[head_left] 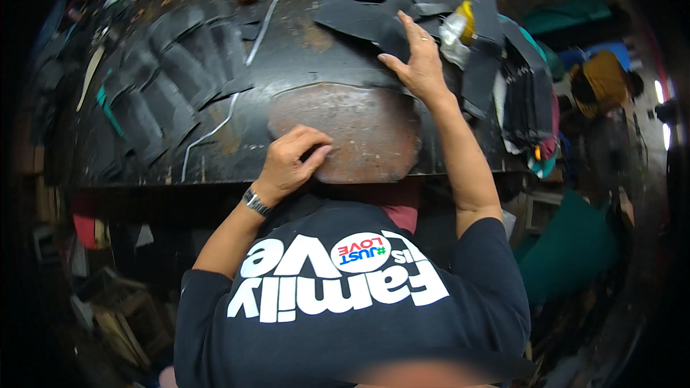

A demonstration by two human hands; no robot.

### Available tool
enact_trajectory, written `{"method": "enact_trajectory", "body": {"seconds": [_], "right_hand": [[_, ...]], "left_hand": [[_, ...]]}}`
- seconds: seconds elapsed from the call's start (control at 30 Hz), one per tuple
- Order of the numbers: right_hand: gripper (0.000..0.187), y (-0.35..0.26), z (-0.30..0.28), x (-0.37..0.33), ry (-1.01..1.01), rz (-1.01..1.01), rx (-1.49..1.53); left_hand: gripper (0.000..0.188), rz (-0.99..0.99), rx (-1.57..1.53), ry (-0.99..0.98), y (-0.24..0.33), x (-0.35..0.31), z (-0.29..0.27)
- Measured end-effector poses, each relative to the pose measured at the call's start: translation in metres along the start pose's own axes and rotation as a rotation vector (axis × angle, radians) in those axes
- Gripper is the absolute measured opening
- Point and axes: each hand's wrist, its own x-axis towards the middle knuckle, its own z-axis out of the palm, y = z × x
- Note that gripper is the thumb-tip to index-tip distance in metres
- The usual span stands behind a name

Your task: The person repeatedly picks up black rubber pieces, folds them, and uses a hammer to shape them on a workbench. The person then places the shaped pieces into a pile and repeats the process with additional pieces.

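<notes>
A worker's right hand [422, 63], fingers extended and thumb spread wide, reaches over the loose black pieces [356, 20] on a dark workbench [298, 54]; they lie just beyond and to the left of its fingertips, one overlapping another, and whether the fingers press on them or hover cannot be told. The left hand [293, 158], a wristwatch [256, 202] at its wrist, sits over the near-left part of a worn brown board [359, 118], its fingers curled and the thumb slightly apart from them; nothing shows between them, though a small thing could be hidden. Well to the left of those fingers, rows of dark strips [169, 65] overlap, and a white cord [273, 11] runs between them and the right fingers. Just right of the right fingers rests a white plastic bag [454, 39], with a black stack [480, 54] beyond it. The likeliest trouble is among the overlapping pieces: dragging one by its edge could pull a neighbor along or skew it. A wide sweep to the right could catch the bag, and the board, lying below the right fingers at the bench's near edge, could slide off if the left hand pulled it bodyward.
</notes>
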Motion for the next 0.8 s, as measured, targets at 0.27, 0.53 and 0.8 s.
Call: {"method": "enact_trajectory", "body": {"seconds": [0.27,0.53,0.8], "right_hand": [[0.072,-0.098,0.047,0.003,-0.223,-0.137,0.536],[0.065,-0.157,0.119,0.054,-0.403,0.161,0.579],[0.073,-0.19,0.162,0.052,-0.417,0.07,0.197]], "left_hand": [[0.01,-0.001,-0.049,0.232,0.007,0.002,-0.032],[0.043,-0.231,0.62,0.275,-0.067,0.031,-0.107],[0.078,-0.482,0.704,0.177,-0.11,0.011,-0.108]]}}
